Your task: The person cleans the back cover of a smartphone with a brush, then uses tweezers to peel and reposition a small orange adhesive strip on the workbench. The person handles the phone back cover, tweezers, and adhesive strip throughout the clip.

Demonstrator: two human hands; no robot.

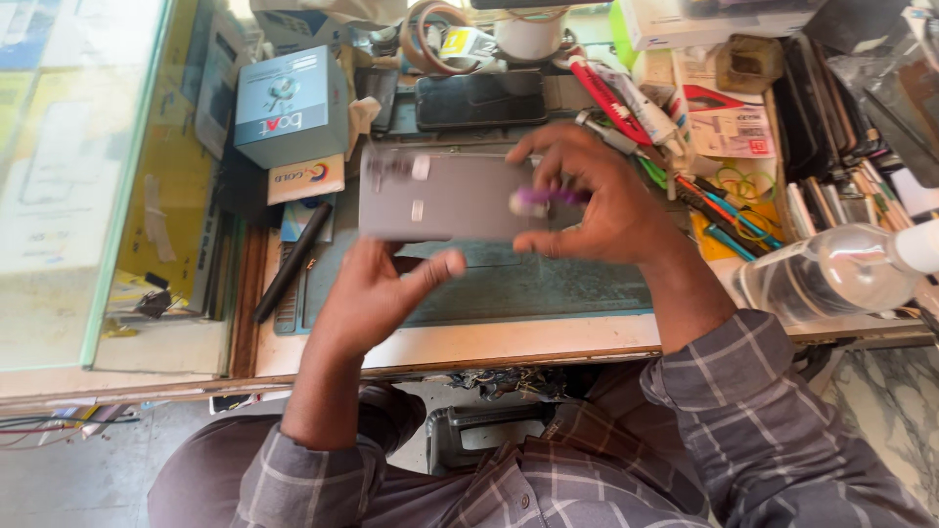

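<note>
A grey phone point(440, 196) is held flat above the work mat, back side up and blurred by motion. My left hand point(377, 288) supports it from below, thumb stretched out to the right. My right hand point(597, 196) grips the phone's right end and pinches a small purple tool point(543, 198) between thumb and fingers against it. Both forearms, in checked sleeves, reach over the bench's front edge.
A teal mat point(528, 284) covers the bench. A blue box point(290, 103) stands at the back left, and a black phone point(481, 98) lies behind. Tape rolls, tubes, pliers and rubber bands crowd the back right. A clear water bottle point(831, 269) lies at right. A black pen point(291, 262) lies left.
</note>
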